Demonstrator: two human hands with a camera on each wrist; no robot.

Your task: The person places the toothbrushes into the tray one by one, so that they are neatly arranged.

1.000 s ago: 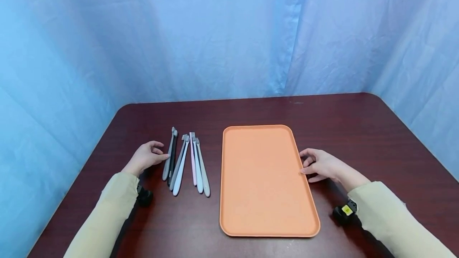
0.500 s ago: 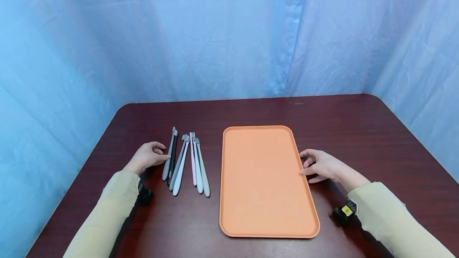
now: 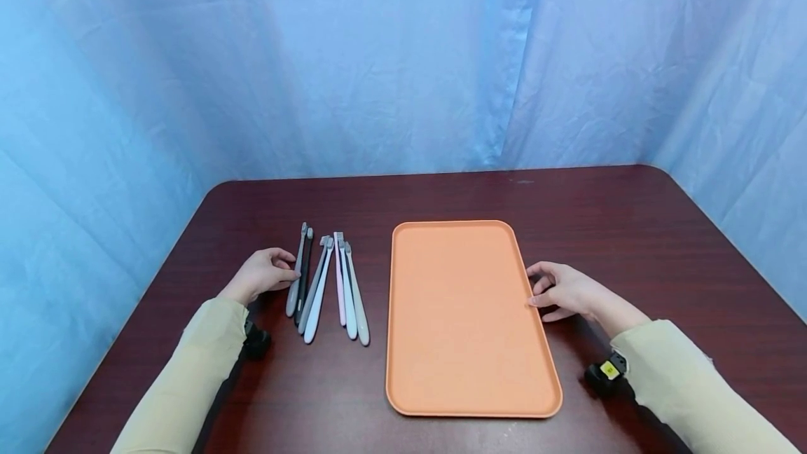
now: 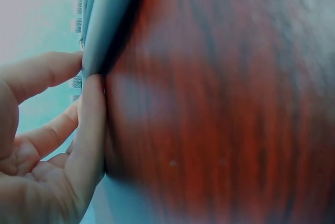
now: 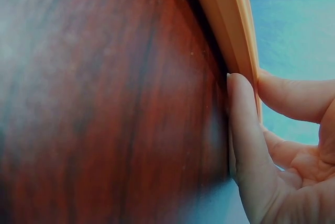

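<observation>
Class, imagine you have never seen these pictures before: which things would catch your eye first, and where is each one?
The large orange tray stands out first, lying empty in the middle of the dark red-brown table. To its left lies a loose bundle of toothbrushes, with the left hand touching the outermost one. The right hand rests at the tray's right rim, and blue curtains close off the back.
</observation>
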